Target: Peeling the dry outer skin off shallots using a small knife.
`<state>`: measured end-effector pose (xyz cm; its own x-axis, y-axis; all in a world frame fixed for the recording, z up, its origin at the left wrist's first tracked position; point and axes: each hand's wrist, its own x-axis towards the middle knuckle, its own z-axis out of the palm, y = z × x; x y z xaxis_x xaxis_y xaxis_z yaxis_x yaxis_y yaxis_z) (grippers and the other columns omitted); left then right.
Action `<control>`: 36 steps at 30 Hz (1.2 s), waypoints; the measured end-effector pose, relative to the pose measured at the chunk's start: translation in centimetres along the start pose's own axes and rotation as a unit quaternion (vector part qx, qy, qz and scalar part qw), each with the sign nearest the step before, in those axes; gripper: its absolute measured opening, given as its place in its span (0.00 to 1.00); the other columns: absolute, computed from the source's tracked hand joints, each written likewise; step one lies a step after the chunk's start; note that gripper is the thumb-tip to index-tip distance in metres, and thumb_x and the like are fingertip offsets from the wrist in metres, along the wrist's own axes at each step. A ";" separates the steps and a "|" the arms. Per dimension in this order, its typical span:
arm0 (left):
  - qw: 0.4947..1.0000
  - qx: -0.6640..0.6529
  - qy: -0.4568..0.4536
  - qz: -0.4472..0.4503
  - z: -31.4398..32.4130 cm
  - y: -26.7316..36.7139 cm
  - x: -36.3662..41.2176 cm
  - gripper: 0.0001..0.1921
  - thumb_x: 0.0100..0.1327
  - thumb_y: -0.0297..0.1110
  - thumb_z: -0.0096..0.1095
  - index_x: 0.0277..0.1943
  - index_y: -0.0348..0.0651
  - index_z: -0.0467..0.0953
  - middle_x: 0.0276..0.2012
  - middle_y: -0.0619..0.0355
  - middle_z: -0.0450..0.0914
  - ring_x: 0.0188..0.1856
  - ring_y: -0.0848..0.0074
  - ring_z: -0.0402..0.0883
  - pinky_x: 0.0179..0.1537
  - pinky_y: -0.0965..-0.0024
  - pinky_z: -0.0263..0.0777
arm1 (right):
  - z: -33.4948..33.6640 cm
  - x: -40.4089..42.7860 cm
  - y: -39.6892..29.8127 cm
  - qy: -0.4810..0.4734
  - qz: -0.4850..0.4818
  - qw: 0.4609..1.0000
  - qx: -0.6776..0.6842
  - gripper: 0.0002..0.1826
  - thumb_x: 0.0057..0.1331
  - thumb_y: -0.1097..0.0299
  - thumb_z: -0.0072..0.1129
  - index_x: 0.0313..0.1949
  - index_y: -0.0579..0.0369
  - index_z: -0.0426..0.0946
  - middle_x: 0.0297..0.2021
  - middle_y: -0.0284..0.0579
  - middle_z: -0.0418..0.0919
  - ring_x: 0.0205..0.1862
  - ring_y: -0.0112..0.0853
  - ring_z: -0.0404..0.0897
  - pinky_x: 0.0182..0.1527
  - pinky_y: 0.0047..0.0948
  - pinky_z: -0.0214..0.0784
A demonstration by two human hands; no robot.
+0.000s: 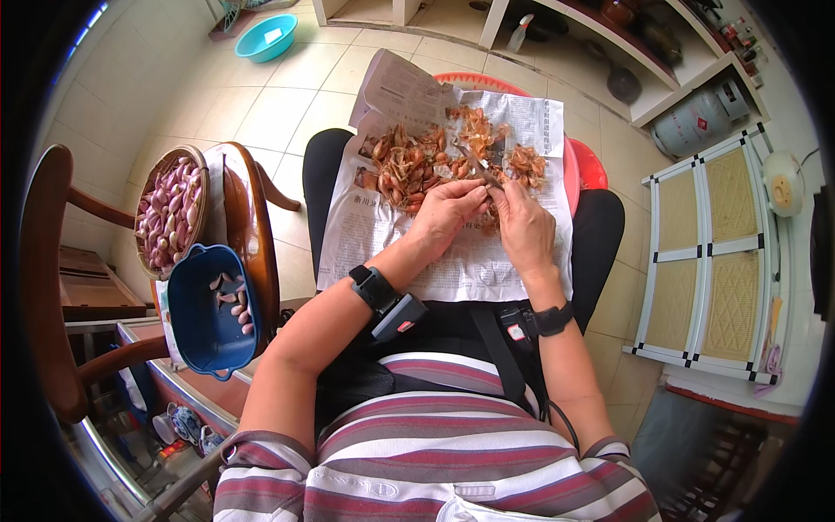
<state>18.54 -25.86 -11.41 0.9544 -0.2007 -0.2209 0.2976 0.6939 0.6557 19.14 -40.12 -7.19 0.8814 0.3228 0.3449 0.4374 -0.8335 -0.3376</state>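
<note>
My right hand [530, 228] grips a small knife [477, 167], its dark blade pointing up and left over the newspaper. The fingertips of my left hand [450, 210] meet the right ones at the knife, pinching a small piece that looks like a shallot and is mostly hidden. Just beyond my left hand lies a pile of unpeeled shallots [398, 173] with brown skins. Loose papery skins [479, 127] are heaped farther off, and another heap of skins [527, 163] sits at the right. All rest on newspaper sheets [372, 254] spread across my lap.
A red plastic basin [574, 176] shows under the newspaper. At my left, a wooden chair [251, 189] bears a wicker basket [203, 215] of peeled shallots and a blue plastic basin [196, 339] with several more. A turquoise basin [251, 49] stands on the floor; a gas cylinder [695, 124] is at right.
</note>
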 end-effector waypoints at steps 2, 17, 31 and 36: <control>1.000 0.000 0.002 -0.001 0.0 0.0 0.0 0.14 0.65 0.27 0.55 0.52 0.31 0.73 0.38 0.60 0.78 0.36 0.82 0.76 0.40 0.79 0.71 | -0.1 0.0 -0.1 0.003 0.002 1.000 0.002 0.13 0.68 0.58 0.47 0.34 0.56 0.65 0.29 0.47 0.75 0.30 0.46 0.77 0.28 0.42 0.68; 1.000 -0.016 0.005 -0.004 0.2 0.1 0.0 0.13 0.64 0.26 0.56 0.50 0.32 0.73 0.40 0.59 0.79 0.37 0.81 0.76 0.42 0.79 0.73 | -0.2 -0.1 0.0 0.058 0.015 0.995 0.076 0.10 0.64 0.63 0.55 0.32 0.55 0.69 0.26 0.45 0.75 0.27 0.44 0.77 0.29 0.39 0.69; 1.000 0.006 -0.003 0.006 0.1 0.0 0.0 0.14 0.63 0.25 0.58 0.51 0.33 0.73 0.39 0.60 0.78 0.35 0.83 0.73 0.36 0.80 0.67 | -0.7 0.4 -0.3 0.109 0.031 0.977 0.180 0.07 0.56 0.71 0.62 0.31 0.60 0.77 0.25 0.43 0.76 0.28 0.39 0.79 0.30 0.33 0.70; 0.999 0.000 -0.032 -0.026 0.1 0.0 0.0 0.12 0.63 0.25 0.57 0.50 0.33 0.73 0.43 0.58 0.78 0.41 0.80 0.75 0.44 0.79 0.69 | -0.4 0.5 -0.2 0.110 0.018 0.983 0.145 0.06 0.56 0.70 0.61 0.30 0.59 0.75 0.25 0.43 0.75 0.27 0.39 0.78 0.30 0.34 0.69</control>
<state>18.55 -25.93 -11.34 0.9372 -0.2797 -0.2085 0.3467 0.6808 0.6453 19.44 -39.98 -6.56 0.8514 0.1634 0.4984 0.4668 -0.6692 -0.5781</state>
